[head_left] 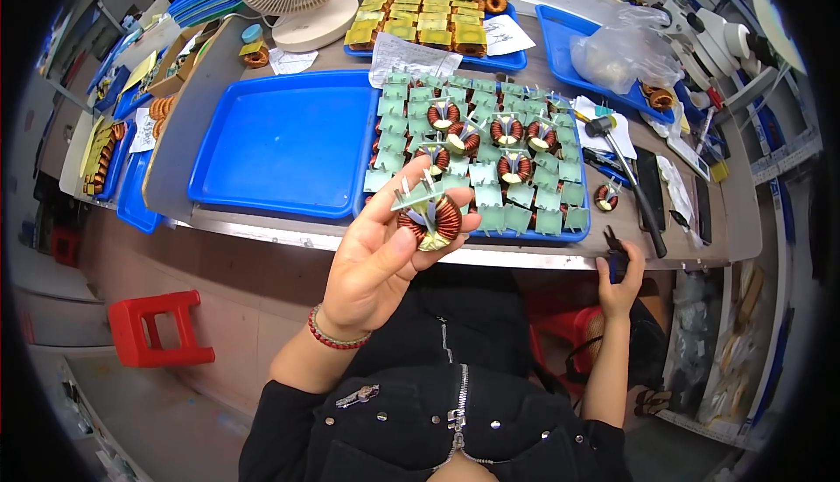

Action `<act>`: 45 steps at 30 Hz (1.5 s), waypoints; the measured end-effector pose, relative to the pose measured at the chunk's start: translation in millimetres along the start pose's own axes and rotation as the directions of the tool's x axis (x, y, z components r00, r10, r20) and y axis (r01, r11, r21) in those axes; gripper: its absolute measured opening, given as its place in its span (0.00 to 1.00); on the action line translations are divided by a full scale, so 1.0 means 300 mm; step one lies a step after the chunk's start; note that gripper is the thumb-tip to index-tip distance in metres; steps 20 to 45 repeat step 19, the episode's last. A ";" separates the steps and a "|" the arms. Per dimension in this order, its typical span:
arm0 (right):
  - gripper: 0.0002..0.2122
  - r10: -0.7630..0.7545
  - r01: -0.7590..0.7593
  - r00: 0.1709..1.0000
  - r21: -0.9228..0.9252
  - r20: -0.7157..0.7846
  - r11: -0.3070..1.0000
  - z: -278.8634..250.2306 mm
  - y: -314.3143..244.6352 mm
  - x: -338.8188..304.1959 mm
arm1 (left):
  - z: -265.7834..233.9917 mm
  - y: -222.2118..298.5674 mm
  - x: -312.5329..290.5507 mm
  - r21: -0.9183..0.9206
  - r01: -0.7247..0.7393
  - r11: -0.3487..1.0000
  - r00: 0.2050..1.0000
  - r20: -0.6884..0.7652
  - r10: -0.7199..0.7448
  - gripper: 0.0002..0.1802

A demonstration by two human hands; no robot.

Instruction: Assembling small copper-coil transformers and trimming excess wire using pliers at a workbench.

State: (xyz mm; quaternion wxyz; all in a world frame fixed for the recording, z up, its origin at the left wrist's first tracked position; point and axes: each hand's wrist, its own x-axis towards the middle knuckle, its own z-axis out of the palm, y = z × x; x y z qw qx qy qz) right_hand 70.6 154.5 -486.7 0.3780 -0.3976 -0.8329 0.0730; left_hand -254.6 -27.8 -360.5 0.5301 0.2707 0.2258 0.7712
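Observation:
My left hand is raised in front of the bench edge, its fingers and thumb closed round a copper-wound toroidal coil. A small green base plate with metal pins sits on the coil's upper side. Lower right, my right hand grips a small pair of dark pliers, jaws pointing up toward the bench; its handles are mostly hidden by the fingers. Just beyond the left hand lies a blue tray packed with green-plated coils. Several coils lie on top of these, windings showing.
Left of the packed tray is a bare blue tray. Behind stand a fan and a tray of yellow-topped coils. To the right lie a hammer, a single coil and a blue tray with a plastic bag. A red stool stands lower left.

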 end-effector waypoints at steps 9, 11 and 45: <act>0.20 -0.308 0.348 0.930 -0.201 0.202 0.916 -0.080 0.022 0.099 | -0.017 -0.003 -0.034 -0.236 0.162 0.958 0.978 -0.088 -0.187 0.25; 0.20 -0.263 0.300 0.950 -0.269 0.166 0.915 -0.087 0.021 0.095 | 0.008 0.005 -0.038 -0.202 0.191 0.961 0.964 -0.144 -0.222 0.21; 0.14 -0.195 0.196 0.980 -0.232 0.029 0.953 -0.110 -0.052 0.059 | -0.113 0.044 0.153 0.709 0.010 0.705 0.986 -0.124 0.111 0.29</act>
